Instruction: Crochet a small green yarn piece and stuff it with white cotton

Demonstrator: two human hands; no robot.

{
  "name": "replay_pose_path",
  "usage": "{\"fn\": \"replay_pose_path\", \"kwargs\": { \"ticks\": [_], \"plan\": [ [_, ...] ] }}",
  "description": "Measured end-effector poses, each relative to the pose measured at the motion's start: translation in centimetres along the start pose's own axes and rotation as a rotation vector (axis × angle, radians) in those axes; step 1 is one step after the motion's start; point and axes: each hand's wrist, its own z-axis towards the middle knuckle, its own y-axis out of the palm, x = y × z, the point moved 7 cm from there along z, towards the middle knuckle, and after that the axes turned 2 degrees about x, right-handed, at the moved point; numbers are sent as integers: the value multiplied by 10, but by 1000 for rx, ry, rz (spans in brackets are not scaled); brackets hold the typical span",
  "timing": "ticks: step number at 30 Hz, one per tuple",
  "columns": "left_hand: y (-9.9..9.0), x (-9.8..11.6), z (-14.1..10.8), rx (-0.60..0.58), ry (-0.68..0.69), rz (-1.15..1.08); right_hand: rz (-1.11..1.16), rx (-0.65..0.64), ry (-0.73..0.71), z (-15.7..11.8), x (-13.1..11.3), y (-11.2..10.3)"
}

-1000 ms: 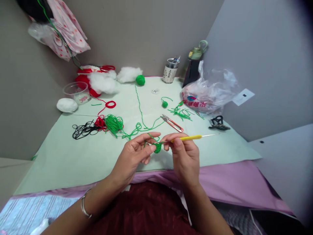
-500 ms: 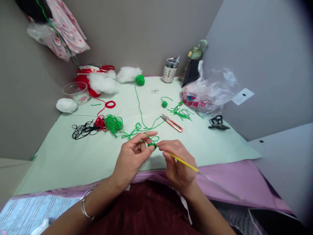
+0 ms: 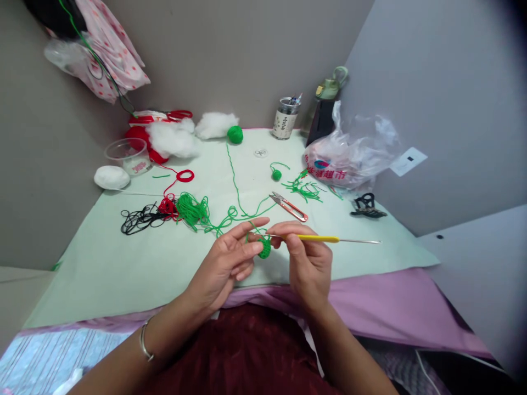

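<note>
Between the thumb and fingers of my left hand (image 3: pixel 230 255) is a small green crochet piece (image 3: pixel 264 248), with green yarn running over the raised index finger. My right hand (image 3: pixel 307 255) grips a crochet hook (image 3: pixel 319 238) by its yellow handle, level and pointing left. The hook's working tip reaches the yarn at the top of the piece; its bare metal end sticks out to the right. Beyond my left hand lies a loose green yarn bundle (image 3: pixel 192 209), with strands trailing toward my fingers. Orange-handled thread snips (image 3: pixel 290 207) rest just past my right hand.
Black yarn (image 3: pixel 142 219), a red yarn ring (image 3: pixel 185 175) and a clear plastic cup (image 3: pixel 129 156) are at left. White stuffing (image 3: pixel 173 138) and a green yarn ball (image 3: pixel 235 134) stand behind. Green scraps (image 3: pixel 304 188), a plastic bag (image 3: pixel 349 153) and a black hair claw (image 3: pixel 368 206) are at right.
The hook has swung from slanting down to the right to nearly level. My left hand has turned, showing more of the green piece, and my left fingers have spread a little.
</note>
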Motion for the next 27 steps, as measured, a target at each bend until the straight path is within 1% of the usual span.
{"fn": "replay_pose_path", "kwargs": {
  "ticks": [3, 6, 9, 14, 16, 20, 22, 25, 27],
  "plan": [
    [-1, 0, -1, 29, 21, 42, 27, 1, 52, 0, 8, 0],
    [-2, 1, -1, 53, 37, 56, 61, -1, 64, -2, 10, -2],
    [-1, 2, -1, 38, 42, 58, 80, -15, 71, -1, 10, -4],
    [-1, 1, -2, 14, 52, 109, 21, -57, 85, -1, 11, -2],
    [-2, 1, -2, 21, 60, 136, 23, -59, 108, -1, 12, -2],
    [-5, 5, -2, 67, 89, 158, 141, -17, 142, 1, 13, -3],
    [-5, 6, -2, 71, 94, 163, 179, -10, 147, 2, 12, -4],
    [-7, 6, -3, 79, 121, 191, 119, -28, 113, 1, 5, -4],
    [-9, 8, -4, 95, 175, 235, -11, -53, 29, -2, -4, -4]
  ]
}}
